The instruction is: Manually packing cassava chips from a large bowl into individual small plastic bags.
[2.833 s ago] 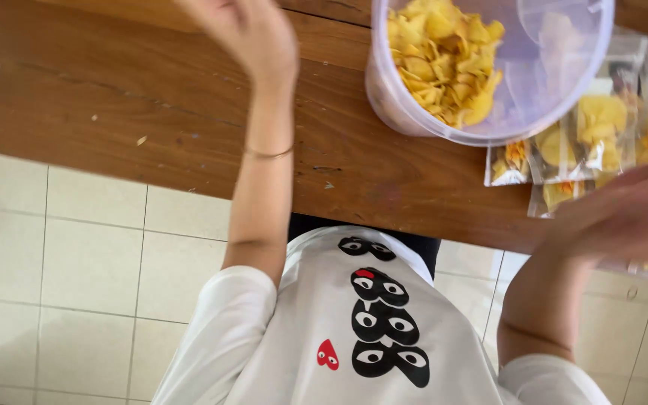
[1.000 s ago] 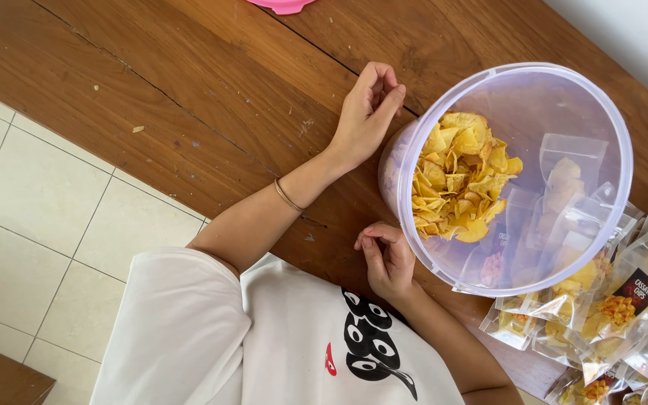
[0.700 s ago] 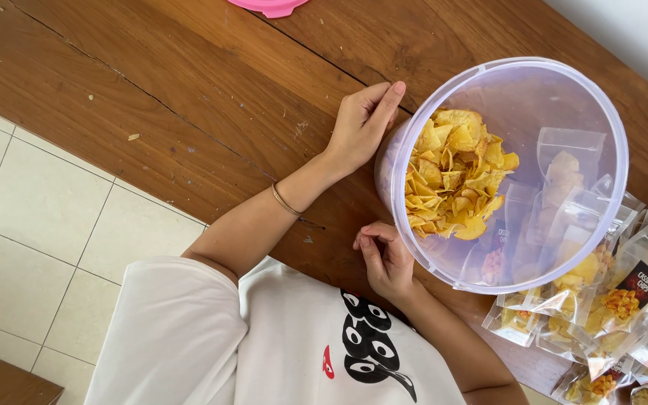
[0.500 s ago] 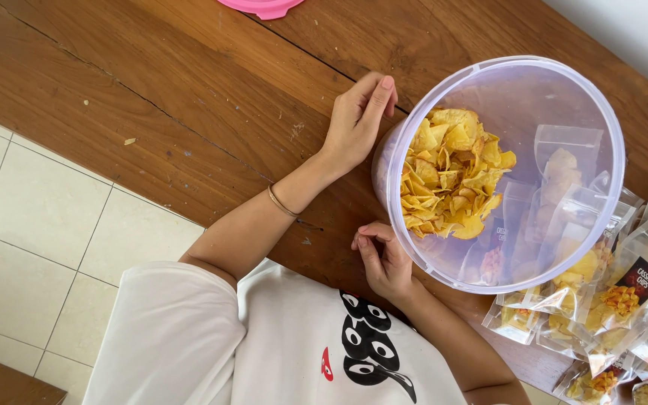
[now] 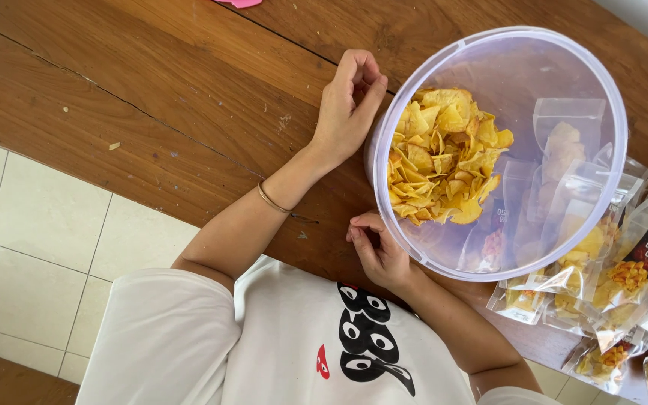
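- Wooden table (image 5: 151, 90), brown and scratched, filled the upper view; pale floor tiles (image 5: 39, 240) lay at 8 o'clock.
- Tub (image 5: 406, 259): clear plastic, round, tilted with its mouth toward the camera, standing on the table at 2 o'clock from the person's chest.
- Chips (image 5: 440, 154): yellow, heaped against the tub's 9 o'clock wall.
- Pouch (image 5: 564, 142): small, clear, part-filled, lying inside the tub at its 3 o'clock side.
- Bags (image 5: 624, 274): clear, filled with chips, some with dark labels, crowded on the table at 4 o'clock from the tub, partly under its rim.
- Left hand (image 5: 346, 112): at the tub's 10 o'clock side, fingers curled loosely inward, its edge against the tub wall; nothing seen in its grasp.
- Bracelet (image 5: 270, 201): thin, gold-coloured, on the left wrist.
- Right hand (image 5: 380, 251): at the tub's 7 o'clock side, just beside the rim, fingers bent with thumb and fingertips drawn together; whether it pinched anything could not be told.
- Shirt (image 5: 264, 345): white, printed with black and red heart shapes, at 6 o'clock.
- Pink object (image 5: 238, 3): only an edge showed at 12 o'clock.
- Crumbs (image 5: 114, 146): scattered on the table at 9 o'clock.
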